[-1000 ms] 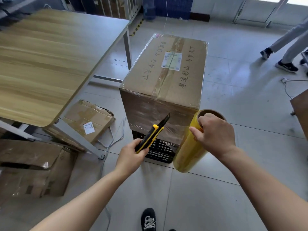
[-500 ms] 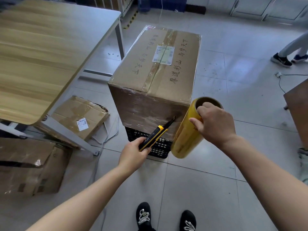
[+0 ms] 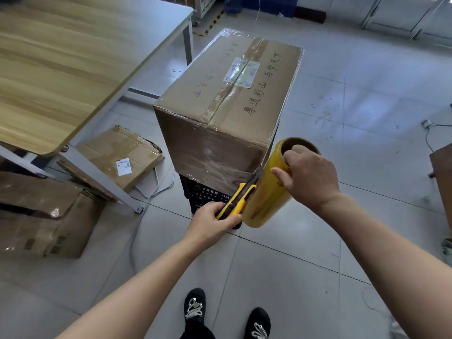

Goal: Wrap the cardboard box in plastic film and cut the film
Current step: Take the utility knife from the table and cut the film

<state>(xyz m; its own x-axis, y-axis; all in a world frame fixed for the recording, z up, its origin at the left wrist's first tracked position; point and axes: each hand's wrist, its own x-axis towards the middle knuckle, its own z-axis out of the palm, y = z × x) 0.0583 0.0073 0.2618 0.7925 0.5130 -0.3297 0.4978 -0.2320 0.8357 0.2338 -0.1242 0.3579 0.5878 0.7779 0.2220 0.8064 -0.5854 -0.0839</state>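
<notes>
Standing beside cardboard box (image 3: 227, 99): table (image 3: 73, 57), flattened cartons (image 3: 117, 155); black crate (image 3: 203, 192) underneath.

The cardboard box (image 3: 232, 99) stands on a crate (image 3: 203, 194) before me; table (image 3: 61, 69) left; my film roll (image 3: 266, 199) and knife (image 3: 236, 201) at its near-right corner.

The utility knife's (image 3: 236, 200) blade runs up into the narrow gap between the film roll (image 3: 266, 199) and the cardboard box's (image 3: 220, 99) near corner, and its tip cannot be made out. The right grip's (image 3: 310, 177) fingertips vanish inside the roll's hollow core. The left grip (image 3: 212, 221) covers the knife's rear end. The black crate (image 3: 203, 194) under the box shows only its lower front. Print on the white label (image 3: 241, 72) is too small to read. The worktop (image 3: 61, 69) is cut off left and top.
</notes>
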